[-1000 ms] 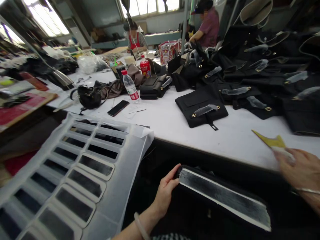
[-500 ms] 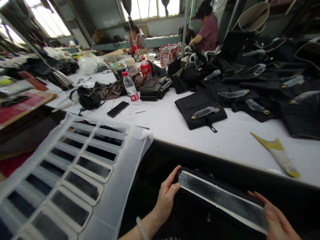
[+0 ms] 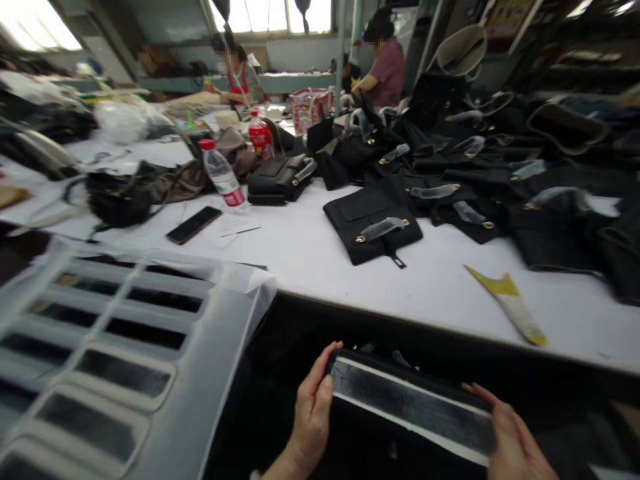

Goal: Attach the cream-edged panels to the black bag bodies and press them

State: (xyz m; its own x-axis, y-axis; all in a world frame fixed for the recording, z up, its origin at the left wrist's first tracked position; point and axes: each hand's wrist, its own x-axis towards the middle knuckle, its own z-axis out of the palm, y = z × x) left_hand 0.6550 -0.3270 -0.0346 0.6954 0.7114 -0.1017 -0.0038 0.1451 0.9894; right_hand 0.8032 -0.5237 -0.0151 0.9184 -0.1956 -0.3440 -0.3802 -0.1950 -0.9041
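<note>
Between my two hands is a black bag (image 3: 410,405), its long face with a dark strip and two white edges turned up toward me. My left hand (image 3: 314,407) pinches the left end, thumb on the face and fingers behind. At the right end, my right hand (image 3: 517,433) is wrapped round the bag, partly cut off by the frame's lower edge. The bag's lower part fades into the dark below the table edge. To the left lies a whitish sheet (image 3: 220,333) with rows of cut-out openings and several pale-framed dark panels (image 3: 125,377).
On the white table (image 3: 300,260) lie a flat black bag (image 3: 373,220), a yellow-and-white piece (image 3: 507,303), a phone (image 3: 194,225) and a water bottle (image 3: 223,175). Many black bags (image 3: 480,160) are heaped at the right. Two people (image 3: 243,80) work farther back.
My view has turned to the right, so the table things and the sheet sit farther left. Both hands keep their hold on the bag.
</note>
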